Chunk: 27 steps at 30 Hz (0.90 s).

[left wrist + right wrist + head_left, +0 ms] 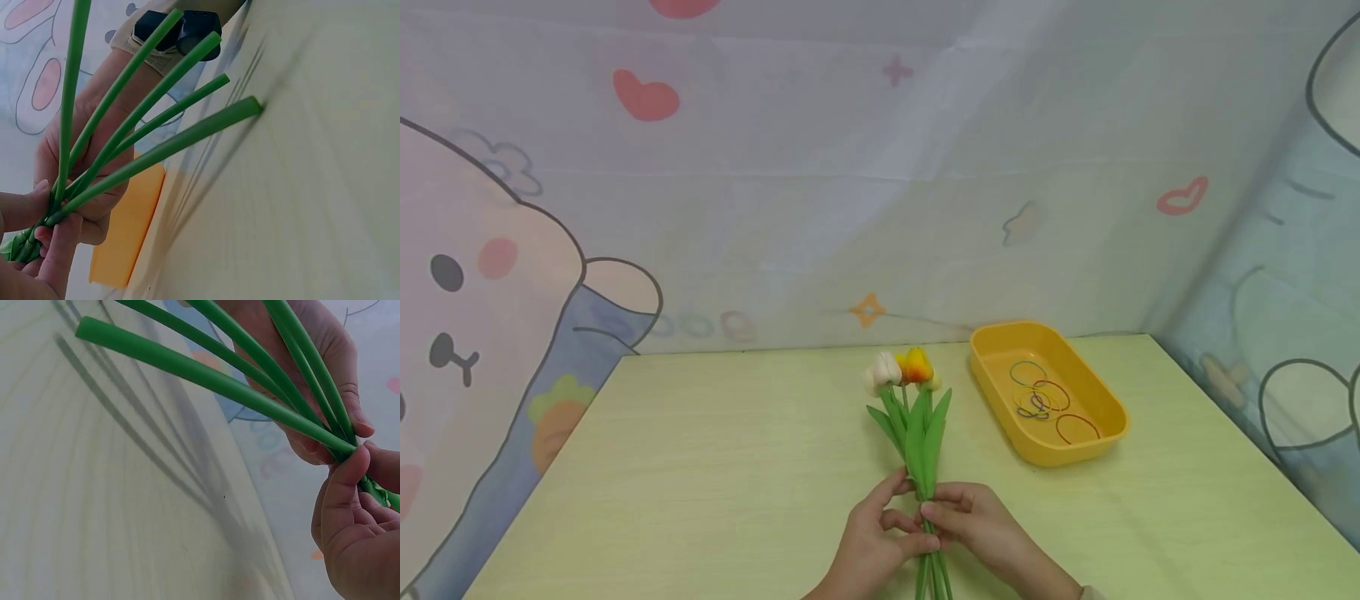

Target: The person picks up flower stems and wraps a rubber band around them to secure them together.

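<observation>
1. Bunch of tulips (917, 442): held gathered over the table (700, 467), with its heads directed away from the person.
2. Blooms: clustered closely; a white bloom (887, 368) stood left of an orange-and-yellow bloom (917, 365), and others were partly hidden.
3. Leaves (915, 442): green, long and pointed, mostly upright below the blooms, one splayed leftward.
4. Stems (187, 134): five, green and smooth, converged at the grip and fanned apart toward their cut-looking free ends.

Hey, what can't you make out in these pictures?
Head: rear tulip blooms, partly hidden by front ones.
Head: how many rubber bands; too small, overlapping.
Head: gripped stems, partly covered by left hand and right hand.
Right wrist: some stems' ends, cut off by top edge.
</observation>
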Tool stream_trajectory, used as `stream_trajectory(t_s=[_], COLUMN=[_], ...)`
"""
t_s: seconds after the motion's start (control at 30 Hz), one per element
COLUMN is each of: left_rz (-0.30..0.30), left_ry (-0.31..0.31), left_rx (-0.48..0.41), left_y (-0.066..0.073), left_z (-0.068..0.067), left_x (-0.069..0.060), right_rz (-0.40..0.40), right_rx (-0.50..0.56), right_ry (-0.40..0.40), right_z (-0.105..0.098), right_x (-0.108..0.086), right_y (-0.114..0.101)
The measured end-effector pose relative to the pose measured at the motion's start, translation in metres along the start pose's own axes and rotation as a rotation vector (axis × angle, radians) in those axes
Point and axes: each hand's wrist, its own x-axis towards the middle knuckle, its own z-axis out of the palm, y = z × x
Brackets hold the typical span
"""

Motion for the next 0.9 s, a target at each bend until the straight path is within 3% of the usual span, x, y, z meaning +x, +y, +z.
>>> stream_trajectory(t_s=[0.27,0.47,0.63,0.9], left_rz=[0.008,-0.040,-0.083,-0.095], left_ry=[-0.018,-0.007,-0.050,-0.126], left_rx=[-0.120,-0.213,-0.219,-0.212], left_y=[-0.002,-0.001,-0.001,0.001], left_z=[-0.005,-0.007,-0.011,-0.013], left_x=[0.003,0.004,0.006,0.005], right_rz=[-0.025,-0.026,-0.020,-0.017], right_rx=[-0.019,-0.026,-0.051,-0.074], right_ry=[-0.007,-0.002,0.003,-0.009], right_z=[0.002,0.004,0.006,0.008], right_x=[-0.001,-0.002,-0.002,-0.002], right_y=[-0.004,-0.007,-0.008,-0.011])
